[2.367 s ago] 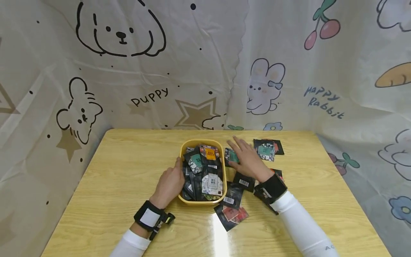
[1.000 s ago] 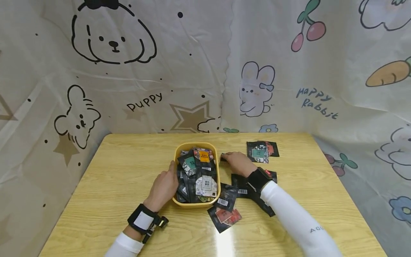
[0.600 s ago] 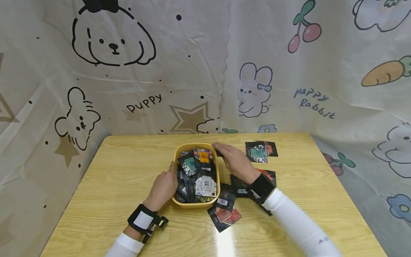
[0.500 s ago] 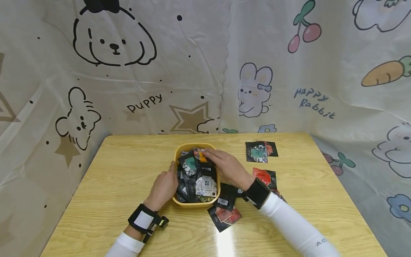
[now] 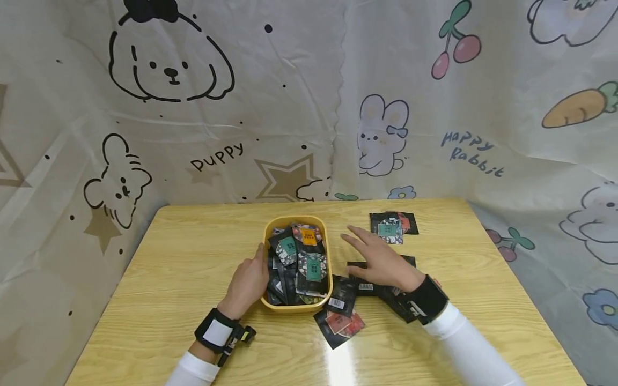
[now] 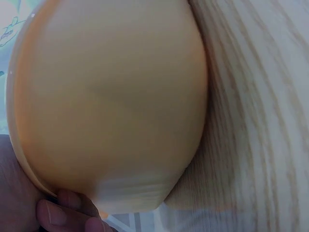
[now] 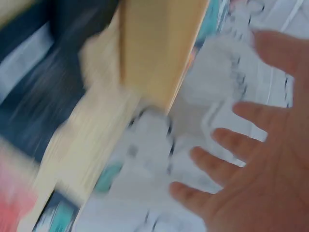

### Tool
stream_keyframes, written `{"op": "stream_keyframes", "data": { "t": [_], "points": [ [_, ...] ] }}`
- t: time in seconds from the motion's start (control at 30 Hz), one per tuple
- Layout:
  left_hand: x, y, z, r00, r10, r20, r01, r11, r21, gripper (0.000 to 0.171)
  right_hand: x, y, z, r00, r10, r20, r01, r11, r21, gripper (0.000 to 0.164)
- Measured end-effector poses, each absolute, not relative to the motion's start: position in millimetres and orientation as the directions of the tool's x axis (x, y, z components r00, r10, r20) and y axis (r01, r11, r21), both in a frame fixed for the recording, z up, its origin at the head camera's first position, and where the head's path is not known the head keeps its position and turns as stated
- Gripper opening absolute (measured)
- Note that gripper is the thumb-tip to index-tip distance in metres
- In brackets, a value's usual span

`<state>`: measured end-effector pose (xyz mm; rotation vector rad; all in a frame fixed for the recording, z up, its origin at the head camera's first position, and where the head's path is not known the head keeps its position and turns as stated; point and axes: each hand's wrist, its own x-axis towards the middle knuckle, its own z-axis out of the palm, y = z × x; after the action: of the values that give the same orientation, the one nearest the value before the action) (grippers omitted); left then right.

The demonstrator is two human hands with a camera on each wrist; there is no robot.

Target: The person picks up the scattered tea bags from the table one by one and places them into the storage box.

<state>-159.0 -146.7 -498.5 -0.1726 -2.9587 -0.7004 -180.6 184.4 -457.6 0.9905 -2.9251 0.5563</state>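
A yellow plastic basket (image 5: 330, 252) full of black sachets stands mid-table. At its left wall, my left hand (image 5: 245, 284) holds the rim; in the left wrist view its fingertips (image 6: 57, 212) curl against the outer wall just under the rim. On top inside the basket lies a sachet with a green label (image 5: 313, 268), beside another with an orange label (image 5: 309, 237). My right hand (image 5: 381, 260) hovers right of the basket, fingers spread and holding nothing, over several black sachets (image 5: 366, 287). The right wrist view shows its fingers (image 7: 212, 164) apart.
Below the basket's right corner lie a barcoded sachet (image 5: 341, 295) and a red-labelled sachet (image 5: 340, 327), overlapping. Farther back are a green-labelled sachet (image 5: 388, 229) and a red one (image 5: 408, 222). A patterned cloth (image 5: 289, 107) hangs behind the wooden table (image 5: 203, 241).
My right hand picked up a green-labelled sachet from right of the basket, laid it on top inside, let go and moved back right. My left hand has stayed at the basket's left rim.
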Motion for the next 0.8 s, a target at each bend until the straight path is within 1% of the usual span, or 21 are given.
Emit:
{"op": "stream_keyframes", "data": {
  "t": [0.07,0.17,0.3,0.37,0.5,0.7,0.8],
  "points": [
    [-158.1,-148.3,-497.5,-0.99,0.083,0.118,0.127,0.886,0.446,0.052,-179.8,205.2,-461.5,-0.825,-0.557,0.091,-0.556,0.773,-0.306,0.08],
    [-157.5,-148.8,-496.5,-0.991,0.087,0.105,0.126,0.876,0.466,0.052,-175.0,232.0,-470.6,-0.862,-0.507,0.004,-0.483,0.818,-0.312,0.083],
    [-157.9,-147.9,-495.5,-0.992,0.086,0.09,0.119,0.87,0.479,0.052,-169.5,250.9,-486.1,-0.881,-0.463,-0.102,-0.409,0.85,-0.331,0.081],
    [-157.2,-147.2,-495.4,-0.993,0.083,0.081,0.112,0.865,0.489,0.052,-166.3,253.3,-493.9,-0.884,-0.454,-0.112,-0.401,0.859,-0.32,0.076],
    [-155.8,-146.2,-496.3,-0.994,0.085,0.072,0.11,0.859,0.5,0.053,-162.2,250.7,-506.4,-0.889,-0.451,-0.075,-0.416,0.866,-0.278,0.065],
    [-156.3,-147.1,-498.9,-0.991,0.091,0.102,0.128,0.872,0.472,0.052,-166.8,243.9,-515.7,-0.861,-0.494,0.121,-0.508,0.839,-0.193,0.046],
    [-157.8,-147.5,-499.3,-0.987,0.088,0.135,0.141,0.878,0.458,0.052,-170.7,243.4,-516.5,-0.853,-0.492,0.172,-0.519,0.836,-0.181,0.044]
  ]
}}
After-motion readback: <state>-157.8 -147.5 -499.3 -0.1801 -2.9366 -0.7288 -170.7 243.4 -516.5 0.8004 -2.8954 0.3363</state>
